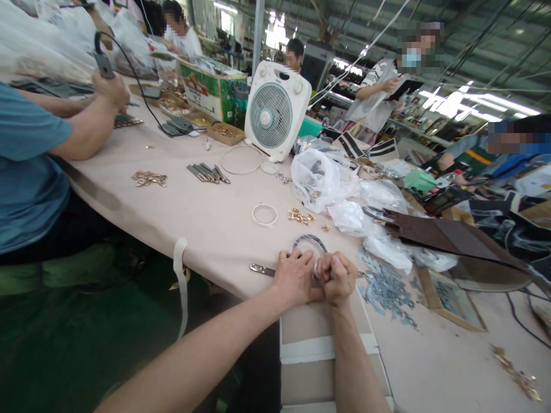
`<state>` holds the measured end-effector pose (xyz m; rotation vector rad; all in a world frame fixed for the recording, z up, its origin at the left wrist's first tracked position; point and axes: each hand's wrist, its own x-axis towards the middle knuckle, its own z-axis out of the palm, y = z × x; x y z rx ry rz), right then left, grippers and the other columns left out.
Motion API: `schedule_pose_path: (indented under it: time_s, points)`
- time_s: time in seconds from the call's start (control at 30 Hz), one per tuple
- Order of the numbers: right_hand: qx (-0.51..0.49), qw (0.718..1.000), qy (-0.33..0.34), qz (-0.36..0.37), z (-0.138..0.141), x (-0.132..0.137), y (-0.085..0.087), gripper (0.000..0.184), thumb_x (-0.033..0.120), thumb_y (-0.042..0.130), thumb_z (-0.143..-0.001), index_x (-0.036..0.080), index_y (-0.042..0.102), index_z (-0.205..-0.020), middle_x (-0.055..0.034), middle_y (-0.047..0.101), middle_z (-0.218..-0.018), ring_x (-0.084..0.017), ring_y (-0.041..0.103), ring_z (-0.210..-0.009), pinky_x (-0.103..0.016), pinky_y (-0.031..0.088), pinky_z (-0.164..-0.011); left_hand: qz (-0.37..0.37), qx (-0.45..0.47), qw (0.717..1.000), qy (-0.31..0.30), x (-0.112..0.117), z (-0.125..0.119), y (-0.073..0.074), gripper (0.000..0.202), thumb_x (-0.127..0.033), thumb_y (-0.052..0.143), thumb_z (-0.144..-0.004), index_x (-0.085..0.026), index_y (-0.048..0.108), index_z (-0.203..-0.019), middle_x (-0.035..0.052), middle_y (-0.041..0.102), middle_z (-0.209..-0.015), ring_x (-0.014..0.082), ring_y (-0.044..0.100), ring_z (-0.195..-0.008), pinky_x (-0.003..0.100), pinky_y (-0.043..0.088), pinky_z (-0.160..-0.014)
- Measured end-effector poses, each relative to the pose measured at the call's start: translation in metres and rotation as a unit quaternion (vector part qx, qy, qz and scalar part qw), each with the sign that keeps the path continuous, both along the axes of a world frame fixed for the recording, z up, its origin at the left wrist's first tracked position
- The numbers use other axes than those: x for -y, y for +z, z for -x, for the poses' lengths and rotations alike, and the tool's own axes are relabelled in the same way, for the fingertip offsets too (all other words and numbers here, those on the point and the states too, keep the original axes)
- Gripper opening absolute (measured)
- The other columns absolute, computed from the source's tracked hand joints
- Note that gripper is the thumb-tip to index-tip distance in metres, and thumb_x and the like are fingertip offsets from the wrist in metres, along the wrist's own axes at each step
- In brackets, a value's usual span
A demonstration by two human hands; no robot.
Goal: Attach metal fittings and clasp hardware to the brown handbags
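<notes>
Room: We're in a crowded workshop hall, at a long pale table [206,229] with a white fan [275,112] at its far side.
Neighbour: A co-worker in a blue shirt [26,166] sits along the table to our left, well apart from us.
Left hand: Our left hand [295,279] is clenched into a fist at the near table edge, gripping the strap [310,237].
Right hand: Our right hand [338,279] is clenched too, knuckles touching the left, gripping the same strap.
Strap: It loops up behind both fists, and its metal end [257,268] pokes out to the left.
Step in hand: By our judgement, we're forcing something small together on the strap between the fists.
Next move calls for: Firm, even pressure from both sides, we'd say, with the loop kept from twisting.
Around us: Gold fittings [300,217], a white ring [264,214] and grey metal bits [387,287] lie near.
Hidden: The fists cover the piece between them, so we cannot tell what it is.
</notes>
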<state>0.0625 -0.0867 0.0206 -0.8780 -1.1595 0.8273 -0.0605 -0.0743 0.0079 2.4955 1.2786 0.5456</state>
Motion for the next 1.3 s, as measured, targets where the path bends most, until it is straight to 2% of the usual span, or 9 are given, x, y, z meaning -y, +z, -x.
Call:
schedule_pose_path:
  time_s: [0.1, 0.3, 0.37, 0.6, 0.77, 0.87, 0.93, 1.1, 1.3]
  points:
    - [0.001, 1.0, 0.007, -0.003, 0.002, -0.002, 0.008, 0.038, 0.038, 0.06, -0.095, 0.021, 0.053, -0.063, 0.006, 0.041, -0.048, -0.009, 0.035, -0.04, -0.025, 0.029, -0.044, 0.008, 0.003, 1.0, -0.006, -0.002, 0.0, 0.0, 0.069, -0.077, 0.06, -0.082, -0.026, 0.059, -0.13, 0.0098, 0.065, -0.131, 0.0347, 0.053, -0.116, 0.052, 0.039, -0.087]
    - [-0.028, 0.994, -0.007, -0.103, 0.006, 0.006, 0.051, 0.033, 0.034, 0.059, -0.093, 0.022, 0.054, -0.062, 0.0073, 0.036, -0.047, -0.008, 0.03, -0.038, -0.023, 0.026, -0.042, 0.004, 0.002, 1.0, 0.006, 0.0, -0.001, -0.001, 0.072, -0.081, 0.056, -0.082, -0.025, 0.061, -0.127, 0.0107, 0.062, -0.141, 0.0365, 0.051, -0.122, 0.055, 0.039, -0.093]
    - [-0.028, 0.993, -0.007, -0.11, 0.005, 0.008, 0.049, 0.033, 0.034, 0.059, -0.093, 0.022, 0.055, -0.063, 0.0075, 0.035, -0.047, -0.009, 0.03, -0.038, -0.024, 0.027, -0.043, 0.001, 0.003, 1.0, 0.009, 0.0, -0.001, -0.001, 0.074, -0.082, 0.056, -0.082, -0.025, 0.061, -0.128, 0.011, 0.062, -0.141, 0.0369, 0.051, -0.122, 0.055, 0.039, -0.094]
    - [0.005, 1.0, -0.005, 0.008, -0.003, -0.001, 0.004, 0.037, 0.036, 0.061, -0.094, 0.02, 0.052, -0.061, 0.0058, 0.041, -0.049, -0.009, 0.035, -0.04, -0.023, 0.026, -0.042, 0.01, 0.009, 1.0, 0.002, -0.002, -0.003, -0.004, 0.072, -0.078, 0.061, -0.08, -0.024, 0.061, -0.128, 0.0107, 0.065, -0.137, 0.0362, 0.053, -0.118, 0.055, 0.041, -0.091]
    - [-0.102, 0.988, -0.094, -0.069, -0.011, 0.007, 0.03, 0.032, 0.031, 0.055, -0.092, 0.02, 0.051, -0.063, 0.0078, 0.034, -0.047, -0.007, 0.027, -0.037, -0.021, 0.023, -0.039, 0.026, 0.036, 0.999, -0.001, -0.003, 0.006, -0.006, 0.088, -0.082, 0.064, -0.077, -0.024, 0.053, -0.142, 0.0114, 0.055, -0.153, 0.0365, 0.049, -0.132, 0.058, 0.041, -0.106]
    - [-0.11, 0.981, -0.139, -0.085, -0.014, 0.018, 0.05, 0.031, 0.03, 0.055, -0.09, 0.02, 0.053, -0.062, 0.0073, 0.034, -0.046, -0.007, 0.026, -0.036, -0.021, 0.024, -0.039, 0.025, 0.081, 0.995, -0.051, 0.001, 0.035, -0.007, 0.101, -0.073, 0.075, -0.075, -0.024, 0.038, -0.155, 0.0105, 0.041, -0.164, 0.0332, 0.039, -0.145, 0.052, 0.037, -0.118]
    - [-0.115, 0.983, -0.129, -0.07, -0.011, 0.025, 0.055, 0.03, 0.031, 0.056, -0.09, 0.019, 0.054, -0.062, 0.0071, 0.035, -0.047, -0.006, 0.027, -0.036, -0.02, 0.025, -0.039, 0.025, 0.119, 0.99, -0.069, 0.007, 0.059, -0.007, 0.096, -0.064, 0.079, -0.078, -0.023, 0.039, -0.155, 0.0106, 0.042, -0.164, 0.0297, 0.038, -0.148, 0.047, 0.036, -0.122]
    - [-0.154, 0.986, -0.055, -0.006, 0.024, 0.031, 0.041, 0.034, 0.034, 0.056, -0.095, 0.019, 0.053, -0.064, 0.0073, 0.036, -0.05, -0.006, 0.031, -0.038, -0.019, 0.026, -0.04, 0.055, 0.164, 0.983, -0.067, 0.02, 0.095, -0.011, 0.069, -0.053, 0.082, -0.082, -0.024, 0.058, -0.139, 0.01, 0.058, -0.15, 0.027, 0.051, -0.138, 0.045, 0.043, -0.119]
    - [-0.178, 0.983, -0.044, 0.0, 0.063, 0.029, 0.008, 0.035, 0.031, 0.056, -0.096, 0.019, 0.051, -0.064, 0.0072, 0.038, -0.05, -0.007, 0.034, -0.039, -0.02, 0.026, -0.04, 0.04, 0.184, 0.981, -0.056, 0.019, 0.092, -0.019, 0.068, -0.052, 0.089, -0.074, -0.021, 0.067, -0.13, 0.0118, 0.065, -0.143, 0.0312, 0.059, -0.13, 0.048, 0.048, -0.112]
